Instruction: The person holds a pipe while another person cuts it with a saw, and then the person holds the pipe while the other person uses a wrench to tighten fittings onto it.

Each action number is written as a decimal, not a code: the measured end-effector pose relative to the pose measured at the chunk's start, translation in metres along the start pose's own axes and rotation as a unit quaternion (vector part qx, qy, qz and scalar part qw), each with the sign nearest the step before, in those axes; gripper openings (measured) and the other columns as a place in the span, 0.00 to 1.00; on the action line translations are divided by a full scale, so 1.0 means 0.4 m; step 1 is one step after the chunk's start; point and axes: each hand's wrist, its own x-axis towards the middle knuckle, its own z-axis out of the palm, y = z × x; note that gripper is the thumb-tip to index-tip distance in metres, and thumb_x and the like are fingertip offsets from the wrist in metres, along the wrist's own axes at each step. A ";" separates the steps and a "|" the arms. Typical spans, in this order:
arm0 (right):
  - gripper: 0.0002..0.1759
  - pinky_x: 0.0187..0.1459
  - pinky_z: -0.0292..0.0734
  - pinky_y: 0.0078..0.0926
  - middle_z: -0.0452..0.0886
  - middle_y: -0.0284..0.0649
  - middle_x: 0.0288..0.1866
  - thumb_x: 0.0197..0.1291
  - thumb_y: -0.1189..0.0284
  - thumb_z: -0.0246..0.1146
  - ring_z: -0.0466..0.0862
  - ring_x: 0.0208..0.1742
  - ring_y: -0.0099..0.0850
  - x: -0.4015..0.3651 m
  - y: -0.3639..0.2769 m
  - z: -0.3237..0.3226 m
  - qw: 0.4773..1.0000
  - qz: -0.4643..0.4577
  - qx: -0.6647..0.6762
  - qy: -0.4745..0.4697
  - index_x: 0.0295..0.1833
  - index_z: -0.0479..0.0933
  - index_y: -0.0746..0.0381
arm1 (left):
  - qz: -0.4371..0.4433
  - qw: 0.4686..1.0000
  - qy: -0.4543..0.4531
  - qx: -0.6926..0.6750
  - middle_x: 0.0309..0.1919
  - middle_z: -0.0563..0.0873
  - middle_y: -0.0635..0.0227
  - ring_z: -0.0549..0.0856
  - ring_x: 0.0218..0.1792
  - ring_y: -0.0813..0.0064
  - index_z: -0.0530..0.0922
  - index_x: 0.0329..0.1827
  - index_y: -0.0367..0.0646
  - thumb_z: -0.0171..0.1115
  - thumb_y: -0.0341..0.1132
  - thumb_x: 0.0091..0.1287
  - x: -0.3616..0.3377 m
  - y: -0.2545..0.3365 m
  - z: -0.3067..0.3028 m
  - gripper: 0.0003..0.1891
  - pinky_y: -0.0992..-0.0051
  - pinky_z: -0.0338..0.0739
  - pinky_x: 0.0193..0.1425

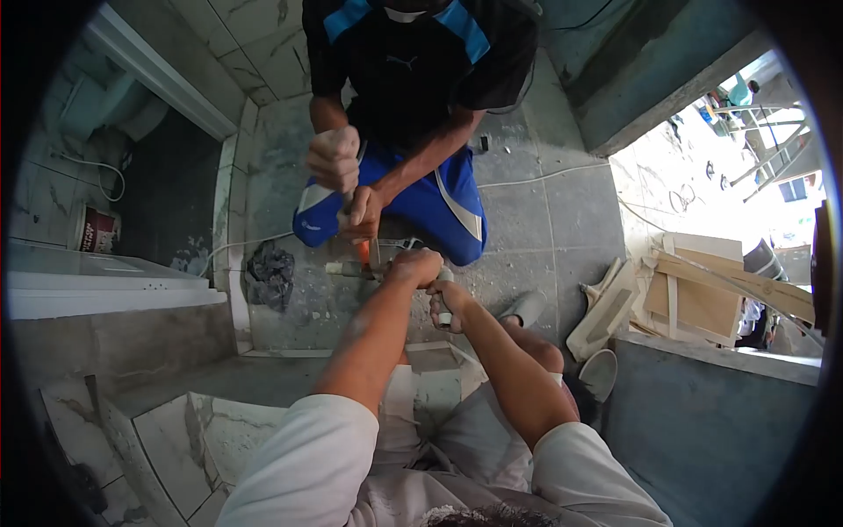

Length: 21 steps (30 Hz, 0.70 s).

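Observation:
My left hand [416,266] is closed at the centre, beside a co-worker's hands; what it grips is hidden under its fingers. Just right of and below it, my right hand [445,303] wraps round a pale cylindrical piece [446,318], whose end shows below the fingers. Left of my left hand, a short pale tube [342,269] lies near the floor. The co-worker's lower hand [361,213] is closed above an orange piece [363,252] that points down towards the tube. Their other hand [334,158] is a raised fist.
The co-worker kneels opposite in blue trousers [395,206]. A crumpled dark bag [270,274] lies left on the tiled floor [518,206]. Cardboard and boards [702,294] lean at right, beside a low wall [702,422]. A white cable [536,178] crosses the floor.

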 end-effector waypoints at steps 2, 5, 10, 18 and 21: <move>0.06 0.14 0.66 0.21 0.66 0.26 0.14 0.54 0.68 0.58 0.67 0.12 0.20 0.001 -0.009 -0.001 1.000 0.006 -0.009 -0.011 0.27 0.68 0.53 | -0.014 1.000 -0.009 0.022 0.49 0.84 0.57 0.83 0.51 0.60 0.83 0.46 0.41 0.58 0.28 0.58 0.008 -0.006 0.002 0.13 0.62 0.78 0.53; 0.06 0.13 0.66 0.23 0.66 0.27 0.14 0.54 0.68 0.58 0.67 0.12 0.22 0.002 -0.010 -0.001 0.999 -0.026 -0.038 -0.016 0.28 0.69 0.55 | -0.011 0.999 0.032 0.004 0.49 0.84 0.56 0.84 0.51 0.59 0.84 0.44 0.42 0.57 0.29 0.59 -0.005 -0.015 0.003 0.13 0.62 0.78 0.52; 0.05 0.12 0.66 0.24 0.66 0.29 0.15 0.55 0.68 0.57 0.67 0.12 0.23 -0.017 -0.011 -0.012 0.992 -0.086 -0.087 -0.001 0.30 0.70 0.57 | 0.002 0.994 0.109 -0.013 0.47 0.84 0.53 0.83 0.50 0.55 0.83 0.42 0.41 0.51 0.32 0.62 0.005 -0.006 0.022 0.13 0.60 0.78 0.51; 0.08 0.14 0.66 0.23 0.68 0.29 0.18 0.58 0.66 0.58 0.69 0.15 0.23 0.004 -0.004 -0.027 0.991 -0.102 -0.090 0.008 0.32 0.71 0.59 | 0.018 0.991 0.134 0.002 0.42 0.86 0.58 0.86 0.45 0.59 0.84 0.39 0.44 0.53 0.33 0.61 -0.030 0.010 -0.005 0.11 0.62 0.80 0.47; 0.08 0.16 0.68 0.24 0.70 0.31 0.19 0.58 0.68 0.59 0.70 0.15 0.24 0.001 -0.004 -0.026 0.981 -0.155 -0.114 0.031 0.37 0.73 0.62 | 0.015 0.987 0.157 0.025 0.38 0.87 0.61 0.87 0.42 0.62 0.85 0.37 0.45 0.59 0.32 0.57 -0.023 0.014 -0.002 0.09 0.65 0.82 0.43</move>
